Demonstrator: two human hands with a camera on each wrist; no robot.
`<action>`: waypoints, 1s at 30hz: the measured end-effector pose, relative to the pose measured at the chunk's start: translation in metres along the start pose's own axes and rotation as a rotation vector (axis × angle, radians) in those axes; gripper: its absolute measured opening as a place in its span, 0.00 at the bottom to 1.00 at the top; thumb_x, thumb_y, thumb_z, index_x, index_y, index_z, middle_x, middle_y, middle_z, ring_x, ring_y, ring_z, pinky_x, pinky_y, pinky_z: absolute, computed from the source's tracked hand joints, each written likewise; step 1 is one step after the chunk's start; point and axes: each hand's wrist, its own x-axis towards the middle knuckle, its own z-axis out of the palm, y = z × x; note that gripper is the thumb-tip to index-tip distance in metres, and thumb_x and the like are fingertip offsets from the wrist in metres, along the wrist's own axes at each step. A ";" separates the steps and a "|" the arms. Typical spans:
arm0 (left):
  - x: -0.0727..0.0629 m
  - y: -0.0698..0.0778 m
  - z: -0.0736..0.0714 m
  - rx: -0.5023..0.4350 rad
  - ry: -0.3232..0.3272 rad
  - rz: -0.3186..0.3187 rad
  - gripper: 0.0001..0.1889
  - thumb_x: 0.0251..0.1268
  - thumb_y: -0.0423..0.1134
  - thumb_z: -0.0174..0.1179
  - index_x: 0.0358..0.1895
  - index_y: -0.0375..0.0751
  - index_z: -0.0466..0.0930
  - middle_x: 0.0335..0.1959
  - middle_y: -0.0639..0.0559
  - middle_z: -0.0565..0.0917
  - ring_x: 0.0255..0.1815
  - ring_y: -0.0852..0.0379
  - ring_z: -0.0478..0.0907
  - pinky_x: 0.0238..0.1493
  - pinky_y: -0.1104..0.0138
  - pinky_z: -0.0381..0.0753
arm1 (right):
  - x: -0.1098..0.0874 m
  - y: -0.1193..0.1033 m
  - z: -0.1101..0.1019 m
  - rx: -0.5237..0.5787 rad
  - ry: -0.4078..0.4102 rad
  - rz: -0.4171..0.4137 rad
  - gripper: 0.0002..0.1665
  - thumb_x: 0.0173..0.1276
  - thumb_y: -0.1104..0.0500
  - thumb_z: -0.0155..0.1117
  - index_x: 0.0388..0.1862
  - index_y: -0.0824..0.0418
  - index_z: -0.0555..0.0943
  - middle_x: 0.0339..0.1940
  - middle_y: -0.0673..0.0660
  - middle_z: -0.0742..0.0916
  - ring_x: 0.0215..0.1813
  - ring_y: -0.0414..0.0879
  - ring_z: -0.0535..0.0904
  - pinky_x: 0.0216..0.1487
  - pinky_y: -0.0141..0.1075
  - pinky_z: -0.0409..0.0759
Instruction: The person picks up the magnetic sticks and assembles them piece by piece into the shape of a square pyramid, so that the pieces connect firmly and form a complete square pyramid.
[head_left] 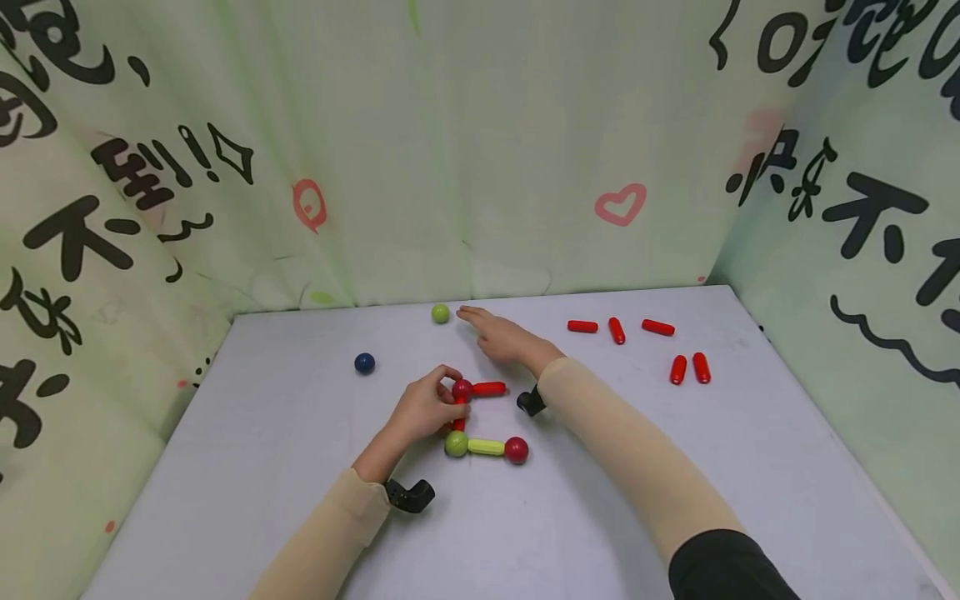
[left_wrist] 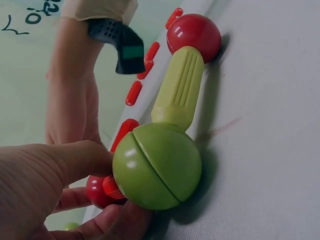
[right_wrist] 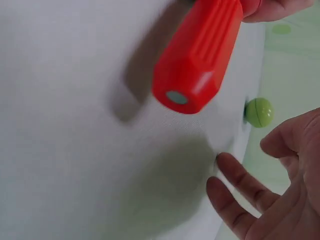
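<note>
My left hand (head_left: 423, 406) holds a partly built chain of balls and ridged rods, its thumb and fingers round a red rod (left_wrist: 113, 188). That rod links a red ball (head_left: 462, 389) to a green ball (head_left: 456, 443). From the red ball a second red rod (head_left: 489, 388) points right, its end showing a grey metal disc in the right wrist view. A yellow-green rod (head_left: 486, 447) joins the green ball to another red ball (head_left: 517, 450). My right hand (head_left: 510, 337) reaches out with spread fingers, holding nothing, just right of a loose green ball (head_left: 440, 313).
A dark blue ball (head_left: 364, 363) lies on the left of the white table (head_left: 247, 467). Several loose red rods (head_left: 657, 327) are scattered at the back right. Patterned curtains (head_left: 465, 167) hang behind the table and along its sides.
</note>
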 end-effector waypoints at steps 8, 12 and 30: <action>-0.001 -0.002 0.000 -0.024 -0.007 0.002 0.25 0.63 0.38 0.72 0.62 0.45 0.75 0.34 0.47 0.82 0.23 0.55 0.80 0.28 0.66 0.84 | 0.020 -0.004 0.002 0.021 -0.060 -0.082 0.40 0.79 0.69 0.37 0.87 0.53 0.47 0.88 0.51 0.50 0.86 0.51 0.50 0.84 0.48 0.51; -0.002 -0.002 0.000 -0.033 -0.015 -0.001 0.25 0.63 0.38 0.72 0.62 0.45 0.75 0.35 0.47 0.82 0.23 0.55 0.80 0.28 0.66 0.84 | 0.023 -0.003 0.004 -0.010 -0.016 -0.044 0.38 0.81 0.65 0.40 0.87 0.50 0.49 0.87 0.53 0.56 0.84 0.54 0.59 0.82 0.50 0.57; 0.000 -0.002 0.002 -0.011 -0.005 -0.015 0.26 0.63 0.39 0.72 0.62 0.46 0.75 0.40 0.46 0.82 0.25 0.55 0.80 0.28 0.66 0.84 | -0.043 0.037 -0.011 -0.115 0.003 0.049 0.08 0.75 0.59 0.63 0.50 0.51 0.81 0.52 0.57 0.80 0.50 0.51 0.76 0.54 0.43 0.79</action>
